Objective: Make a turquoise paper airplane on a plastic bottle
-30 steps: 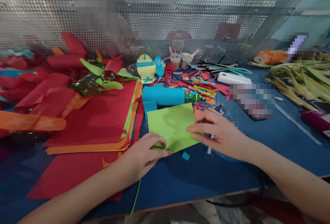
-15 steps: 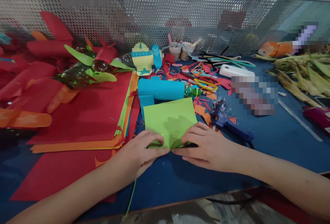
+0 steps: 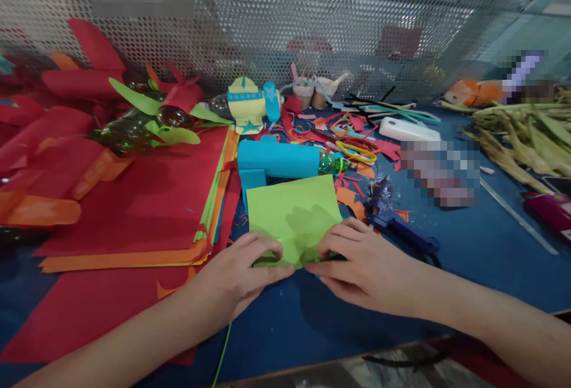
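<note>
A lime-green sheet of paper (image 3: 289,200) lies before me, its near edge pinched between thumbs and fingers. My left hand (image 3: 256,266) is closed on the left part of that edge, and my right hand (image 3: 345,263) is closed on the right part. The thumbs sit close together near the middle of the edge. Just behind the sheet rests a bottle wrapped in blue paper (image 3: 279,159), its green neck (image 3: 332,163) pointing right. A dark blue glue gun (image 3: 399,224) lies to the right of my right hand.
Stacked red, orange and other coloured paper (image 3: 134,197) spreads on the left, with red paper-wrapped bottle models (image 3: 57,150) behind. Paper scraps (image 3: 352,129) and a yellow-wrapped bottle (image 3: 245,105) lie farther back. A white device (image 3: 409,130) and dry husks (image 3: 526,126) are at right, before a perforated metal panel (image 3: 285,7).
The thumbs have drawn slightly apart along the paper's near edge, and that edge looks flatter. The whole view has shifted a little; both hands still grip the paper.
</note>
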A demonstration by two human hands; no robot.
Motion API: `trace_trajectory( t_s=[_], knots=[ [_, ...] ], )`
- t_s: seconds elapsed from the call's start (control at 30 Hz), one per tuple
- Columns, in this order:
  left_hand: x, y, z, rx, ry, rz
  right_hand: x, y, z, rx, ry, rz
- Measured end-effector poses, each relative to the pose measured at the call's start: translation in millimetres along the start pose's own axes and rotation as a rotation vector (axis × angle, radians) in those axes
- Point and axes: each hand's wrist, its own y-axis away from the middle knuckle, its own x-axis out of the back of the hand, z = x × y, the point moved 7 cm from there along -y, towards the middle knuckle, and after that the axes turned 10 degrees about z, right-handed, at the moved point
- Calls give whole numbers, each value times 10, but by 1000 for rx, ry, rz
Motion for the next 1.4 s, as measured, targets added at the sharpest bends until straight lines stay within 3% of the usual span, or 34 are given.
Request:
trace_trajectory(
  t_s=[0.2, 0.63, 0.87, 1.03, 1.2, 1.4],
  knots=[
    [0, 4, 1, -10, -6, 16, 53, 17, 69, -75, -20, -8],
    [0, 4, -8, 6, -20, 21, 66, 42, 95, -94, -11, -27],
    [1, -1, -24, 29, -37, -8, 196, 75, 199, -205, 46, -102],
    [27, -21, -7, -1, -36, 66, 321, 143, 277, -289, 108, -171],
    [27, -43, -8, 75, -31, -19, 360, 214, 320, -343, 133, -216],
    [39, -49, -21, 78, -7, -25, 490, 194, 343, -299, 84, -160]
  ],
)
